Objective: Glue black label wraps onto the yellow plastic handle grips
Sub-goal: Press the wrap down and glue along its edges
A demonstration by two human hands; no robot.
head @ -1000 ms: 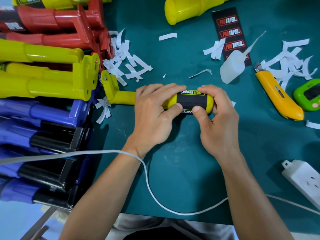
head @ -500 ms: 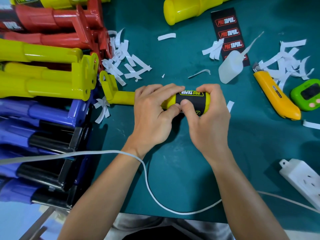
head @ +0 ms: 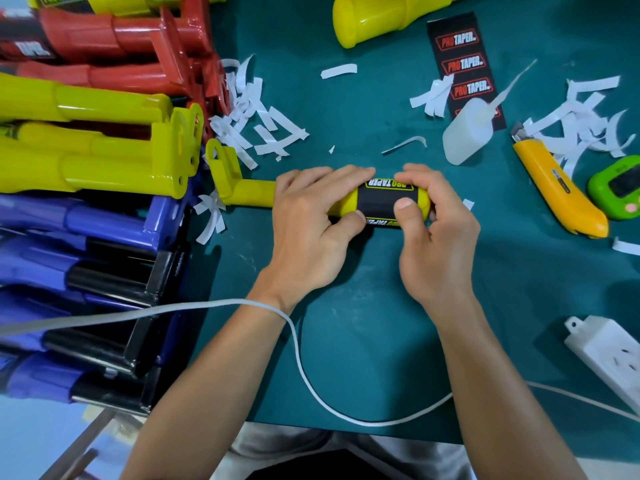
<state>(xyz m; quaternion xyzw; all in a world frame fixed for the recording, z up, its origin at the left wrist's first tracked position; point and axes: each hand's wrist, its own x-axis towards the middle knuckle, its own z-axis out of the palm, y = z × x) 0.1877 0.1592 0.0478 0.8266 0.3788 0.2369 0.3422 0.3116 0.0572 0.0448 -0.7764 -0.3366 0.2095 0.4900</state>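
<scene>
Head view: my left grip is curled around the yellow handle, thumb at the near edge of the black label wrap. My right grip curls over the handle's rounded end, thumb pressed flat on the wrap. The handle lies crosswise at mid-table, bracket end pointing left.

The table has a dark green top littered with white paper scraps. Stacked along its left side are red handles, yellow handles and blue handles. Behind my hands lie a label strip and a glue bottle, with a yellow utility knife to their right. A white cable loops over my left wrist. A power strip sits at the right.
</scene>
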